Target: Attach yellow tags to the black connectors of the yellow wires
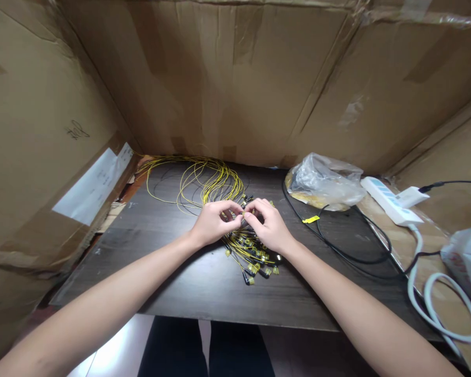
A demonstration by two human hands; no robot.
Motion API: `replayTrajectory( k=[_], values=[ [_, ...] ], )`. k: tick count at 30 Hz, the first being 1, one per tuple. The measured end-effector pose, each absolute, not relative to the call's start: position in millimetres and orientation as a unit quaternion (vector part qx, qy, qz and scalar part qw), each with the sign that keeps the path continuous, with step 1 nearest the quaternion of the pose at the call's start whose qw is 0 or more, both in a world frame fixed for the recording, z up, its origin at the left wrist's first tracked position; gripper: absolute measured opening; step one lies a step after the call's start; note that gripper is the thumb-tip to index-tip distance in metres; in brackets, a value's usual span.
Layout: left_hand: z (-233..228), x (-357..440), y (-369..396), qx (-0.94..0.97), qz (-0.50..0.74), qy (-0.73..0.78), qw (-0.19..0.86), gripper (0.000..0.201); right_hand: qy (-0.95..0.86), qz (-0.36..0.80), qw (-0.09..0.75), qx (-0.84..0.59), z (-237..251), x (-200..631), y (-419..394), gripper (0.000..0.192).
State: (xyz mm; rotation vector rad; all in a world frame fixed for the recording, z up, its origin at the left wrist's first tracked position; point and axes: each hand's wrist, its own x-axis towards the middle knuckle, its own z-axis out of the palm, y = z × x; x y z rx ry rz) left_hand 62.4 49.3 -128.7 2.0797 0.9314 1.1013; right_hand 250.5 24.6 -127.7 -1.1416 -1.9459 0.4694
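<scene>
Head view: at the centre of the frame, the left hand (214, 224) and right hand (272, 228) meet, fingertips of both pinched closed on 1 small piece (243, 213), too tiny to identify. Yellow wires (224, 183) loop above-left; connectors (255, 256) lie bunched just below. Right of centre: bag (325, 180), power strip (388, 201).

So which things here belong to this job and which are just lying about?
Likely the job:
thin yellow wires
small black-and-yellow end pieces

Probably just lying about:
crumpled clear plastic bag
white rectangular power strip
looped black cable
</scene>
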Motion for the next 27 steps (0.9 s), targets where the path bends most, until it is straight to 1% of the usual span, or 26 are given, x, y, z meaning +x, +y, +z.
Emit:
replayTrajectory(
  k=[3,8,12,14,18,20,25,27],
  values=[
    [-129.0,62.4,49.8,0.785,0.415,0.353,0.296,0.008,-0.774,0.18,0.406,-0.452,-128.1,250.5,25.4,0.013],
    [-129.7,62.6,50.9,0.789,0.414,0.343,0.297,0.009,-0.776,0.186,0.403,-0.448,-130.9,249.9,27.0,0.024],
    [-129.9,62.7,51.0,0.789,0.416,0.341,0.297,0.01,-0.781,0.182,0.388,-0.455,-131.2,249.7,26.9,0.029],
    [-129.7,63.0,50.7,0.789,0.417,0.345,0.292,0.01,-0.778,0.183,0.392,-0.456,-130.7,249.9,26.3,0.027],
    [-129.6,63.5,50.5,0.79,0.414,0.349,0.288,0.01,-0.764,0.196,0.423,-0.446,-130.0,250.3,25.5,0.013],
    [-130.0,63.5,50.6,0.79,0.414,0.347,0.292,0.01,-0.762,0.197,0.429,-0.443,-130.0,250.4,25.9,0.011],
    [-131.3,63.4,50.5,0.789,0.418,0.335,0.3,0.013,-0.777,0.184,0.402,-0.449,-130.4,250.3,27.0,0.032],
    [-131.4,63.6,50.5,0.789,0.418,0.335,0.301,0.013,-0.779,0.187,0.395,-0.449,-130.8,250.4,27.0,0.035]
  ],
)
